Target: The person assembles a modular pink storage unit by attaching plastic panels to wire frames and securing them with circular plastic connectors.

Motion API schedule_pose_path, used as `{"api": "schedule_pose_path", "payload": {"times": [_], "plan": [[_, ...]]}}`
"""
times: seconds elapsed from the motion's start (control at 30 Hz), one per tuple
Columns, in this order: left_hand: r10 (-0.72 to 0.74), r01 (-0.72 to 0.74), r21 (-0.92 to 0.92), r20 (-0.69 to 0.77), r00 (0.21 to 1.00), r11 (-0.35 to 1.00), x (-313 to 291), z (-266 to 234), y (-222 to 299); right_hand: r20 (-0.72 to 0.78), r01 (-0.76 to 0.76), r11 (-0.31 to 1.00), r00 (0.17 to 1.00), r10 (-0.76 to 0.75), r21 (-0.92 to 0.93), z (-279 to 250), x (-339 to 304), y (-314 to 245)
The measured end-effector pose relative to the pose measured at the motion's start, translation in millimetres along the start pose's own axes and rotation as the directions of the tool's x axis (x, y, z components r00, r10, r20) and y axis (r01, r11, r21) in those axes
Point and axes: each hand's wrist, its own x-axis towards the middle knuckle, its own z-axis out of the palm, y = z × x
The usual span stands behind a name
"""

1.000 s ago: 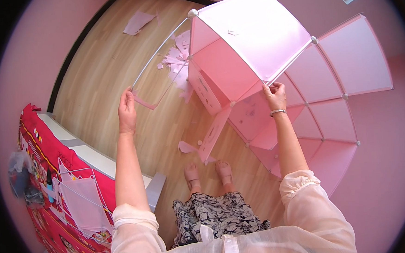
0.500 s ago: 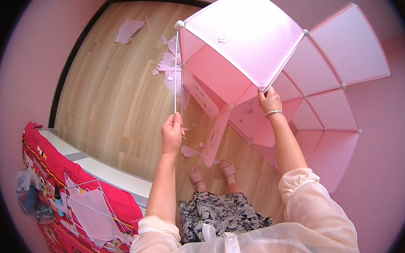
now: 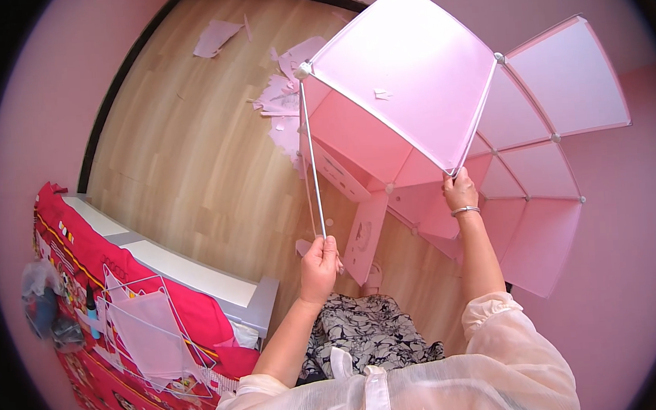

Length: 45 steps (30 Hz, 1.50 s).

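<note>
A pink panel storage unit with white wire edges and round white connectors stands ahead of me. Its nearest box has a pale pink top panel (image 3: 409,65). My right hand (image 3: 460,192) is closed on that panel's near corner, where the white edges meet. My left hand (image 3: 320,269) is closed on the lower end of a white-edged panel (image 3: 312,161), seen almost edge-on. This panel's upper end meets the white connector (image 3: 303,70) at the top panel's left corner. Inside the box, a pink wall (image 3: 357,132) shows.
Torn pink film scraps (image 3: 280,99) lie on the wood floor (image 3: 181,131). A bed with a red patterned cover (image 3: 137,269) is at the left, holding white wire frames with pink sheets (image 3: 148,332) and a plastic bag (image 3: 41,286). More pink compartments (image 3: 524,163) extend right.
Both hands have moved right and nearer to me, the left one further. The edge-on panel's lower end has moved with my left hand. The box and top panel appear shifted right in view.
</note>
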Motion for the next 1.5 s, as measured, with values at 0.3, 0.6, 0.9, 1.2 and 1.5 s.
{"api": "schedule_pose_path", "payload": {"times": [0.3,0.6,0.9,1.2,1.5], "plan": [[-0.047,0.055,-0.046,0.152,0.987,0.997,-65.1,29.0,-24.9,0.025,-0.082,0.995,0.996,0.08,0.054,-33.8,-31.0,41.8],[-0.101,0.096,0.073,0.064,0.993,0.993,-123.6,3.8,-77.0,0.011,-0.066,0.992,0.998,0.065,0.108,-14.2,-90.6,69.3],[-0.017,0.009,0.125,0.066,0.998,0.992,-87.1,1.1,-96.9,0.423,-0.06,0.954,0.903,-0.073,0.293,-14.4,-172.6,170.6],[0.185,-0.22,0.671,0.124,0.975,0.708,-80.6,-32.2,-145.4,0.715,-0.55,0.797,0.659,0.233,0.248,36.3,-318.7,268.3],[-0.588,0.585,0.558,-0.201,0.784,0.589,-83.0,-3.0,-88.0,0.774,-0.428,0.865,0.629,0.079,0.259,49.0,-341.7,225.9]]}}
